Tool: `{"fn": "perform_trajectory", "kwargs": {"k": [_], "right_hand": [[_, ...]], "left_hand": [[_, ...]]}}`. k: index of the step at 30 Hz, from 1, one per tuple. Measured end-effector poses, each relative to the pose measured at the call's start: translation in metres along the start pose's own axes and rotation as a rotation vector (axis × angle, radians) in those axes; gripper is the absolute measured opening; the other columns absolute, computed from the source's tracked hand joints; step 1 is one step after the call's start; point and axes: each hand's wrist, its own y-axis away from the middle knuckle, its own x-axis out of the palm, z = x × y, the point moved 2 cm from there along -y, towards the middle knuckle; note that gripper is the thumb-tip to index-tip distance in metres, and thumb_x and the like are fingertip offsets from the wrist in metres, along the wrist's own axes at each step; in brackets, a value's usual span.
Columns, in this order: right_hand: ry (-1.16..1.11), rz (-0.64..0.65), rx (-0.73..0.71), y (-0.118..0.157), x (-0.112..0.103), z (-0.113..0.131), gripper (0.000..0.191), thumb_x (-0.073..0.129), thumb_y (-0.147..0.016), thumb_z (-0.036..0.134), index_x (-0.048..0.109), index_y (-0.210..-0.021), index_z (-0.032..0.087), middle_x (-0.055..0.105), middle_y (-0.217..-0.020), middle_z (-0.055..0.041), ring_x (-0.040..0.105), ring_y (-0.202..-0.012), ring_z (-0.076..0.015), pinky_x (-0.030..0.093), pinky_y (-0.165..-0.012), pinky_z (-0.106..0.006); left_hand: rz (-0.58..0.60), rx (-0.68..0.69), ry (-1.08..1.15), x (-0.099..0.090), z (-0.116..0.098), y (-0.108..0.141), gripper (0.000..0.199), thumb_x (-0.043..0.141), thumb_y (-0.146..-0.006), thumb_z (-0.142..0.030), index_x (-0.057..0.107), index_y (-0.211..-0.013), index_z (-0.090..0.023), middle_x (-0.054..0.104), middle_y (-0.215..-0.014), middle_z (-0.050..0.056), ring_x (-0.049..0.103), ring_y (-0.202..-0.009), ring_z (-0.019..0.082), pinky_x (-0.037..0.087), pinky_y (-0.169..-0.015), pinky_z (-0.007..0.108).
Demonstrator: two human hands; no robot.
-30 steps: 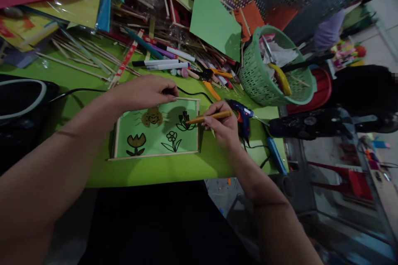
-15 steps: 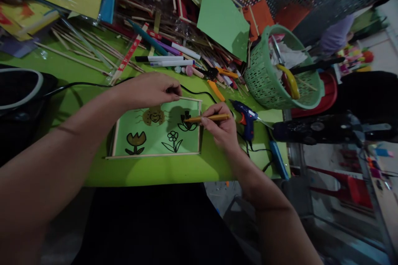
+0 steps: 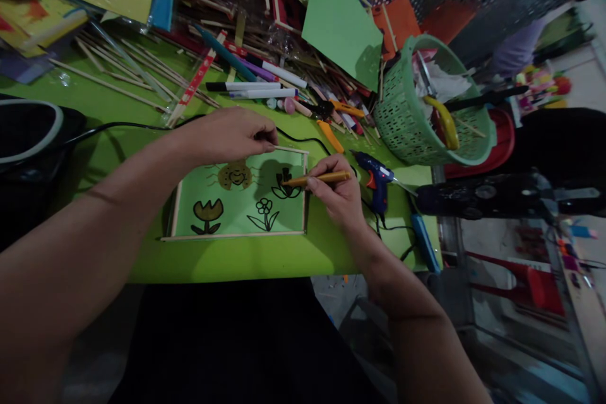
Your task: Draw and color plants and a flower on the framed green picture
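A green paper drawing (image 3: 231, 208) edged with thin wooden sticks lies flat on the table near its front edge. On it are black-outlined flowers and a brown smiling sun. My right hand (image 3: 337, 192) grips an ochre felt-tip pen (image 3: 326, 179), its tip touching the flower (image 3: 285, 183) at the drawing's upper right. Across the top edge lies my left hand (image 3: 237, 132), fingers curled with the fingertips pinched at the top stick. That hand and forearm hide part of the sun and the upper left corner.
Behind the drawing lie several markers (image 3: 262, 93), orange-handled pliers (image 3: 329, 132) and loose wooden sticks (image 3: 118, 69). A blue glue gun (image 3: 376, 180) with its cord sits right of my right hand. Farther right stands a green plastic basket (image 3: 402, 110). A black device (image 3: 33, 158) is at left.
The camera view has shifted very slightly. Both hands stay in place, and the pen tip remains at the same flower.
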Motion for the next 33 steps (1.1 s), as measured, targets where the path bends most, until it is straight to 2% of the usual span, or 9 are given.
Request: {"fn": "perform_trajectory", "kwargs": {"k": [7, 13, 20, 27, 33], "right_hand": [[-0.007, 0.003, 0.012, 0.0003, 0.0002, 0.002, 0.027, 0.082, -0.091, 0.044, 0.063, -0.091, 0.025, 0.06, -0.081, 0.0037, 0.055, -0.068, -0.0125, 0.045, -0.063, -0.03], [0.018, 0.0, 0.002, 0.0, 0.0002, 0.0016, 0.03, 0.082, -0.091, 0.048, 0.063, -0.091, 0.025, 0.059, -0.08, 0.0039, 0.052, -0.066, -0.012, 0.044, -0.062, -0.029], [0.023, -0.002, 0.022, 0.0005, 0.0002, 0.0028, 0.027, 0.081, -0.09, 0.045, 0.063, -0.091, 0.026, 0.059, -0.08, 0.0036, 0.053, -0.067, -0.013, 0.046, -0.063, -0.03], [0.031, -0.01, 0.04, 0.001, -0.001, 0.0024, 0.023, 0.08, -0.089, 0.042, 0.064, -0.09, 0.026, 0.059, -0.079, 0.0034, 0.053, -0.067, -0.0139, 0.046, -0.064, -0.03], [0.028, -0.008, 0.023, 0.0004, -0.0004, 0.0038, 0.023, 0.08, -0.089, 0.042, 0.064, -0.087, 0.026, 0.06, -0.078, 0.0029, 0.054, -0.069, -0.0147, 0.046, -0.065, -0.031]], "left_hand": [[0.009, -0.018, 0.007, -0.0002, -0.0022, 0.0007, 0.037, 0.053, -0.096, -0.036, 0.079, -0.116, -0.018, 0.079, -0.114, 0.006, 0.07, -0.099, 0.024, 0.051, -0.093, 0.033], [0.014, -0.027, -0.016, -0.0008, -0.004, 0.0003, 0.036, 0.053, -0.096, -0.035, 0.079, -0.115, -0.019, 0.081, -0.113, 0.007, 0.07, -0.095, 0.023, 0.051, -0.089, 0.034], [0.0, 0.01, -0.002, -0.0002, -0.0006, -0.0005, 0.036, 0.054, -0.095, -0.037, 0.079, -0.112, -0.019, 0.082, -0.111, 0.008, 0.071, -0.095, 0.024, 0.05, -0.085, 0.033], [0.016, -0.037, -0.022, -0.0028, -0.0079, 0.0024, 0.039, 0.051, -0.095, -0.036, 0.079, -0.116, -0.018, 0.082, -0.116, 0.009, 0.071, -0.094, 0.024, 0.048, -0.083, 0.035], [0.018, -0.03, -0.003, -0.0021, -0.0059, 0.0017, 0.04, 0.052, -0.095, -0.037, 0.079, -0.117, -0.017, 0.081, -0.116, 0.008, 0.069, -0.094, 0.023, 0.049, -0.082, 0.034]]}}
